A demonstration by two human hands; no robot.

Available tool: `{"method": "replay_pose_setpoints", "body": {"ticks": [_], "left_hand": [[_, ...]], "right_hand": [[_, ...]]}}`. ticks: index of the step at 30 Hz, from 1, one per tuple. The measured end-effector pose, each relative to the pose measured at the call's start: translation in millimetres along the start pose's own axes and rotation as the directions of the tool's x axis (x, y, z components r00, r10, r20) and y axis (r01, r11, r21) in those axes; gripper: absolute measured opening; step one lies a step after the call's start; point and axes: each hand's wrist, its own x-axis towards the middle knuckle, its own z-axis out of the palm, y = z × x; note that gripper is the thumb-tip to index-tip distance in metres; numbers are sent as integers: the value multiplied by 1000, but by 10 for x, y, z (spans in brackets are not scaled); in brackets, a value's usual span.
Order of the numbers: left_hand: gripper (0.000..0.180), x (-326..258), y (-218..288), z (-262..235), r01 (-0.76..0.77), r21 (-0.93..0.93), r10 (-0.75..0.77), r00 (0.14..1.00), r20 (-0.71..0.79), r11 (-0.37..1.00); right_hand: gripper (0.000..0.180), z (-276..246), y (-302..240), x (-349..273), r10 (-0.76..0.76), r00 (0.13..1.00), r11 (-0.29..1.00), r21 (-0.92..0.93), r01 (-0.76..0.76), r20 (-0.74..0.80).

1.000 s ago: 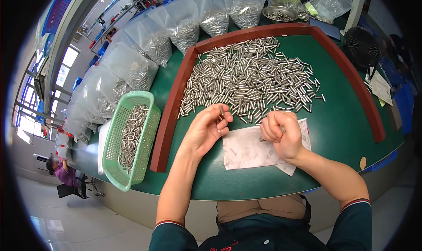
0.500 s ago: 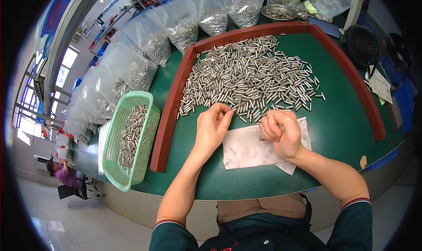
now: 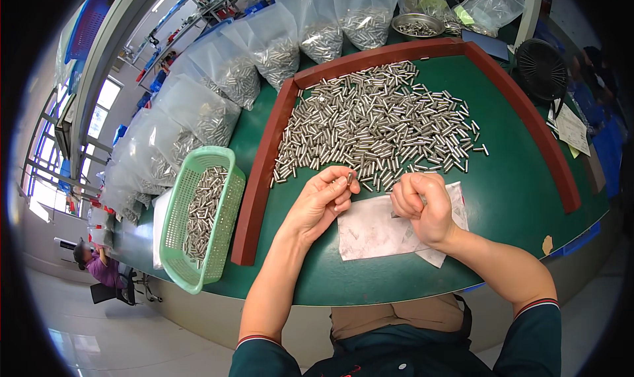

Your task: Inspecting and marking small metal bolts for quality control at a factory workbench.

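Observation:
A heap of short, shiny metal pins (image 3: 376,119) is spread over the green tabletop. At its near edge, my left hand (image 3: 322,202) is closed with the palm turned partly up, pinching one metal pin (image 3: 350,177) between thumb and fingertips. My right hand (image 3: 426,208) is curled into a fist over a stained white cloth (image 3: 370,228). A small grey metal end peeks out beneath its fingers, apparently a pin; how many it holds is hidden.
A dark red wooden frame (image 3: 264,169) borders the heap. Left of it stands a green basket (image 3: 173,235) holding pins. Clear bags (image 3: 277,53) of pins line the back, beside a metal bowl (image 3: 418,26) and a black fan (image 3: 541,70). A seated person (image 3: 102,265) is far left.
My left hand has turned its palm upward and shifted slightly right, so the pin in its fingertips now shows. My right fist has stayed nearly in place above the cloth.

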Motion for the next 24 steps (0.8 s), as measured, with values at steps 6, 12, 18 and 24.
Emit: {"method": "replay_pose_setpoints", "body": {"ticks": [6,12,18,24], "left_hand": [[16,-13,-3,-4,20,-12,-20,1000,3,1000],[14,-64,-4,84,12,155,-9,1000,-18,988],[13,-209,-74,434,-110,937,82,993,87,332],[13,-212,-172,417,-137,980,163,980,113,145]], "right_hand": [[34,7,3,-8,-3,1000,1000,-8,3,9],[32,-2,23,-22,-7,1000,1000,-4,7,1],[33,-21,12,0,-32,999,998,-45,32,7],[36,-14,1,-9,-66,998,995,78,64,23]]}}
